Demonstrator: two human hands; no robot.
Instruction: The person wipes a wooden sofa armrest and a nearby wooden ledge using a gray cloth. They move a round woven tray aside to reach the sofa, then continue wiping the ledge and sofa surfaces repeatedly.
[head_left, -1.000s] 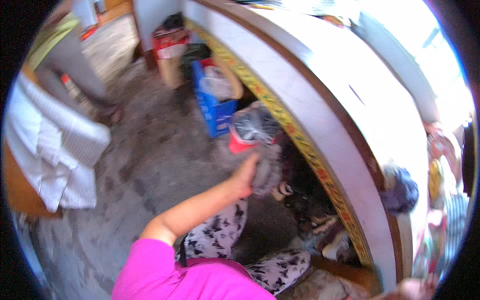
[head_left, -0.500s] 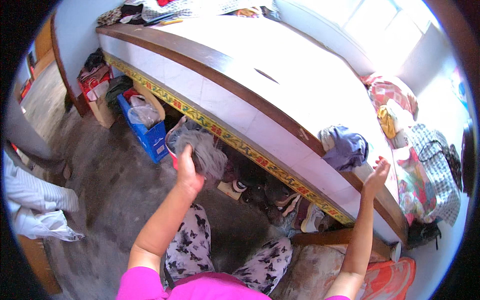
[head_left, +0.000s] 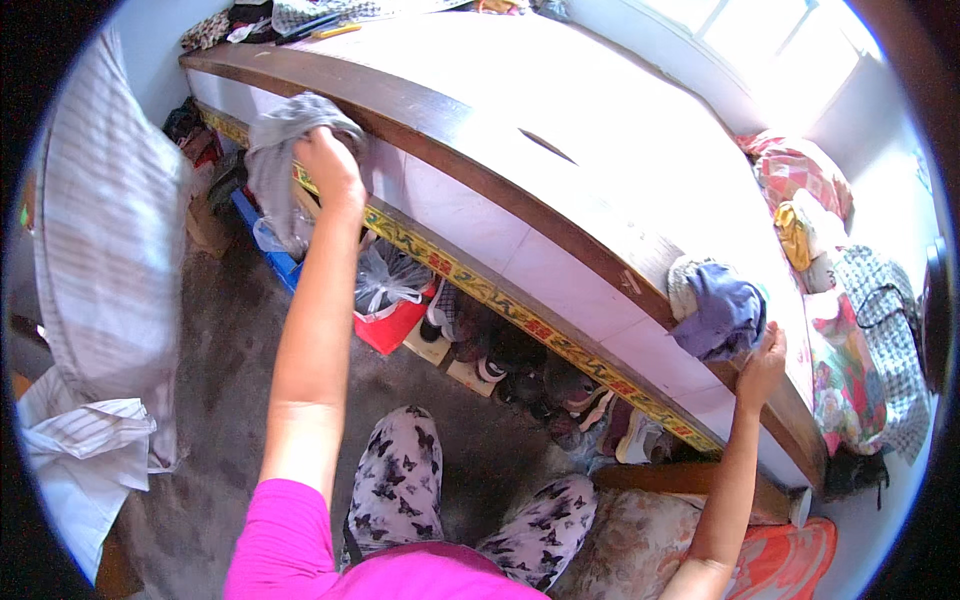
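My left hand (head_left: 330, 172) is closed around a crumpled grey cloth (head_left: 275, 145), raised at the dark wooden edge of the bed-like platform. Folds of the cloth hang down over the blue box below. At the right, my right hand (head_left: 763, 368) is at the platform's wooden edge, fingers up beside a bunched blue-grey cloth (head_left: 722, 312). Its fingers look loosely extended; whether they touch that cloth is unclear. A red bag with clear plastic (head_left: 388, 285) stands under the platform, below my left forearm.
Several shoes (head_left: 560, 385) line the floor under the platform's patterned strip (head_left: 500, 305). A blue box (head_left: 247, 212) stands partly hidden behind the grey cloth. Pale striped fabric (head_left: 110, 260) hangs at the left. Bedding and a red-white pillow (head_left: 800, 172) lie far right.
My left hand has lifted the grey cloth up and left from above the red bag, uncovering the bag. My right hand has moved down beside the blue-grey cloth. The striped fabric at left has swung up.
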